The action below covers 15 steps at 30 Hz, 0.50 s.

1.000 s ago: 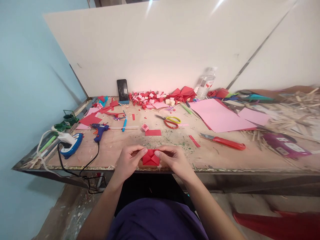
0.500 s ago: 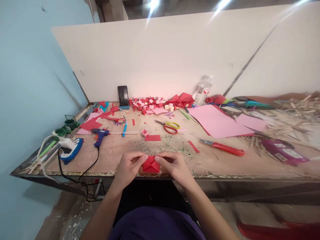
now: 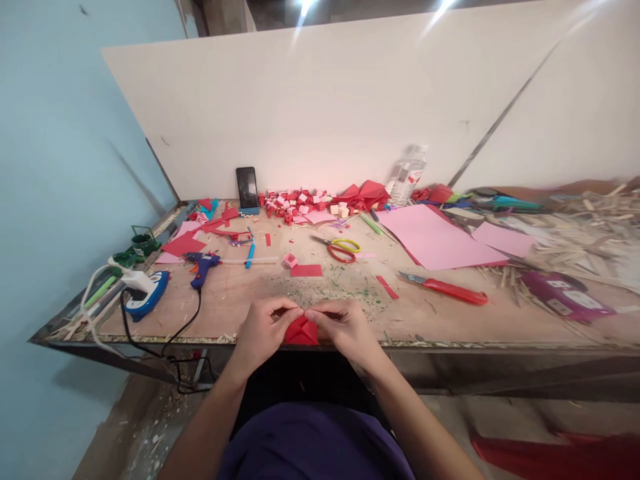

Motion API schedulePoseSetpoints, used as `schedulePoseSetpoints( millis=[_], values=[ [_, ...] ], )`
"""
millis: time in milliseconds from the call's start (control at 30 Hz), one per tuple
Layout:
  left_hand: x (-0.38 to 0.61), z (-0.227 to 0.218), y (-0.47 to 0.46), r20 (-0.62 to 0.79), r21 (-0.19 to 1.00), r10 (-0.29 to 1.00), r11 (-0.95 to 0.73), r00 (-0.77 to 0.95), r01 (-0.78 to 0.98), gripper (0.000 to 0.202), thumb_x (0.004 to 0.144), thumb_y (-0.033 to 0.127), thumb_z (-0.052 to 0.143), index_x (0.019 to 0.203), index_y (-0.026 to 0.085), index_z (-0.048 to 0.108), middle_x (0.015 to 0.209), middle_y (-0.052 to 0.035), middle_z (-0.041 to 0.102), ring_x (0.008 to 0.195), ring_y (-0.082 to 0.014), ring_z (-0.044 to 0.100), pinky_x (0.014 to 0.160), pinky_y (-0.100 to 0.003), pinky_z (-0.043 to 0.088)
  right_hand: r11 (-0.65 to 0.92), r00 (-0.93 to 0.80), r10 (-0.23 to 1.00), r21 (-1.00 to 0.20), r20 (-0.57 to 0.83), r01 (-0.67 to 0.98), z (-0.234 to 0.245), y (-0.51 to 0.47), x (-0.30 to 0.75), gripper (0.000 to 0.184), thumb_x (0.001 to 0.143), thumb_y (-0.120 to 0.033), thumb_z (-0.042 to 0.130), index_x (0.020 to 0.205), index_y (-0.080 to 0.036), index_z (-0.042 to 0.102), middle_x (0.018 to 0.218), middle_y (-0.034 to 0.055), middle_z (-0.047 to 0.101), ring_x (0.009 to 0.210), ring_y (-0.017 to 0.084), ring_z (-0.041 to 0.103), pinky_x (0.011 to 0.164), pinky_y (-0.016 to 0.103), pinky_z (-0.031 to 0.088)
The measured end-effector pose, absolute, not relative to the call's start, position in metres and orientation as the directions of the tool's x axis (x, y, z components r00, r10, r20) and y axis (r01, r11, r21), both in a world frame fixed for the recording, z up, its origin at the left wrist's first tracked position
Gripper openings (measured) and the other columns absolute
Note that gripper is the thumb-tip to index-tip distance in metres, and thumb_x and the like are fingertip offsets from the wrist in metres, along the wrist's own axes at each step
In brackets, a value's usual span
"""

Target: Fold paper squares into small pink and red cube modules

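A small folded red paper (image 3: 302,333) with crossing creases is held at the table's front edge. My left hand (image 3: 267,330) pinches its upper left side between thumb and fingers. From the other side, my right hand (image 3: 344,330) pinches the upper right, and the two thumb tips nearly meet at the top. The fingers cover the paper's upper corners. Just beyond the hands lie a flat red paper strip (image 3: 307,271) and a small open pink paper box (image 3: 291,260).
Scissors (image 3: 340,248) lie mid-table, a red utility knife (image 3: 445,289) to the right. A blue glue gun (image 3: 203,267) sits left near a power strip (image 3: 147,297). Behind are a phone (image 3: 247,188), piled paper cubes (image 3: 297,203), a bottle (image 3: 407,175) and pink sheets (image 3: 440,237).
Both hands have drawn inward along the paper's top edge, so the thumbs sit closer together and cover more of it. The view has shifted slightly.
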<state>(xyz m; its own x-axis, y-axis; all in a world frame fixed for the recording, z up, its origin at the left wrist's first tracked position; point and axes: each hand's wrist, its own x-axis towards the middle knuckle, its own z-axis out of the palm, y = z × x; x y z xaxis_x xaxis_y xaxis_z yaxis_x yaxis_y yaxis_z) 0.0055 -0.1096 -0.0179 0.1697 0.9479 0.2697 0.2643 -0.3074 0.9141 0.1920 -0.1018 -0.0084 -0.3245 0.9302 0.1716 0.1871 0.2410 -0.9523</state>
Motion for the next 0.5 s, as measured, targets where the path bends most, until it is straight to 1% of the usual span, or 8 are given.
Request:
schedulePoseSetpoints(
  millis=[67, 133, 167, 233, 300, 333, 400, 500],
  values=[
    [0.0061, -0.019, -0.1097, 0.285, 0.908, 0.948, -0.315, 0.144, 0.275, 0.021, 0.093, 0.028, 0.063, 0.079, 0.017, 0.074, 0.079, -0.0038, 0.075, 0.074, -0.0174, 0.067, 0.068, -0.024, 0.051, 0.24, -0.328, 0.93, -0.952, 0.169, 0.188, -0.0088, -0.1012, 0.1912, 0.029, 0.088, -0.039, 0.07, 0.072, -0.016, 0.078, 0.065, 0.0034, 0.068, 0.059, 0.017, 0.054, 0.057, 0.027, 0.041],
    [0.0059, -0.0196, -0.109, 0.287, 0.919, 0.949, -0.312, 0.132, 0.243, 0.021, 0.093, 0.03, 0.064, 0.081, 0.017, 0.074, 0.081, -0.0044, 0.075, 0.076, -0.0176, 0.068, 0.07, -0.024, 0.052, 0.236, -0.309, 0.935, -0.955, 0.173, 0.181, -0.01, -0.0994, 0.1911, 0.029, 0.089, -0.038, 0.068, 0.072, -0.017, 0.077, 0.067, 0.0035, 0.069, 0.061, 0.017, 0.056, 0.059, 0.028, 0.042],
    [0.0054, -0.0197, -0.1083, 0.282, 0.929, 0.95, -0.305, 0.131, 0.212, 0.019, 0.092, 0.032, 0.065, 0.084, 0.017, 0.074, 0.084, -0.0046, 0.075, 0.078, -0.0177, 0.068, 0.072, -0.025, 0.052, 0.232, -0.282, 0.943, -0.956, 0.177, 0.178, -0.0108, -0.0983, 0.1914, 0.028, 0.089, -0.038, 0.069, 0.072, -0.017, 0.077, 0.068, 0.0037, 0.069, 0.062, 0.018, 0.057, 0.06, 0.028, 0.043],
    [0.0042, -0.0196, -0.1064, 0.251, 0.954, 0.957, -0.27, 0.144, 0.13, 0.019, 0.09, 0.034, 0.068, 0.098, 0.018, 0.073, 0.089, -0.0046, 0.075, 0.082, -0.0179, 0.069, 0.075, -0.025, 0.053, 0.211, -0.197, 0.964, -0.963, 0.178, 0.165, -0.0121, -0.0964, 0.1926, 0.027, 0.088, -0.039, 0.07, 0.074, -0.017, 0.078, 0.069, 0.0038, 0.071, 0.063, 0.018, 0.059, 0.06, 0.028, 0.044],
    [0.0036, -0.0194, -0.1046, 0.203, 0.975, 0.961, -0.215, 0.187, 0.049, 0.031, 0.085, 0.034, 0.075, 0.111, 0.018, 0.069, 0.094, -0.0047, 0.075, 0.086, -0.0189, 0.07, 0.076, -0.026, 0.054, 0.185, -0.111, 0.979, -0.973, 0.17, 0.137, -0.0127, -0.0954, 0.1942, 0.026, 0.087, -0.04, 0.071, 0.077, -0.017, 0.079, 0.069, 0.0036, 0.071, 0.062, 0.018, 0.059, 0.06, 0.028, 0.045],
    [0.0036, -0.0191, -0.1039, 0.177, 0.983, 0.958, -0.185, 0.224, 0.017, 0.037, 0.082, 0.033, 0.078, 0.113, 0.018, 0.068, 0.097, -0.0052, 0.075, 0.088, -0.0197, 0.07, 0.078, -0.026, 0.055, 0.179, -0.083, 0.982, -0.976, 0.17, 0.122, -0.0126, -0.0953, 0.1949, 0.025, 0.086, -0.04, 0.072, 0.078, -0.017, 0.079, 0.069, 0.0037, 0.071, 0.063, 0.018, 0.06, 0.06, 0.028, 0.045],
    [0.0045, -0.0184, -0.1033, 0.14, 0.99, 0.942, -0.141, 0.304, -0.019, 0.039, 0.079, 0.031, 0.081, 0.113, 0.017, 0.068, 0.104, -0.0072, 0.076, 0.095, -0.0222, 0.071, 0.084, -0.03, 0.056, 0.189, -0.056, 0.981, -0.977, 0.184, 0.102, -0.0117, -0.0957, 0.1957, 0.024, 0.086, -0.038, 0.073, 0.079, -0.016, 0.08, 0.073, 0.0045, 0.074, 0.067, 0.019, 0.062, 0.064, 0.028, 0.048],
    [0.006, -0.0171, -0.1036, 0.122, 0.992, 0.919, -0.127, 0.374, -0.01, 0.03, 0.082, 0.031, 0.077, 0.107, 0.015, 0.072, 0.108, -0.0082, 0.077, 0.101, -0.025, 0.071, 0.091, -0.034, 0.056, 0.207, -0.057, 0.978, -0.974, 0.202, 0.095, -0.0106, -0.0965, 0.1954, 0.023, 0.086, -0.038, 0.073, 0.079, -0.016, 0.08, 0.076, 0.0049, 0.074, 0.069, 0.019, 0.064, 0.067, 0.029, 0.05]
  ],
)
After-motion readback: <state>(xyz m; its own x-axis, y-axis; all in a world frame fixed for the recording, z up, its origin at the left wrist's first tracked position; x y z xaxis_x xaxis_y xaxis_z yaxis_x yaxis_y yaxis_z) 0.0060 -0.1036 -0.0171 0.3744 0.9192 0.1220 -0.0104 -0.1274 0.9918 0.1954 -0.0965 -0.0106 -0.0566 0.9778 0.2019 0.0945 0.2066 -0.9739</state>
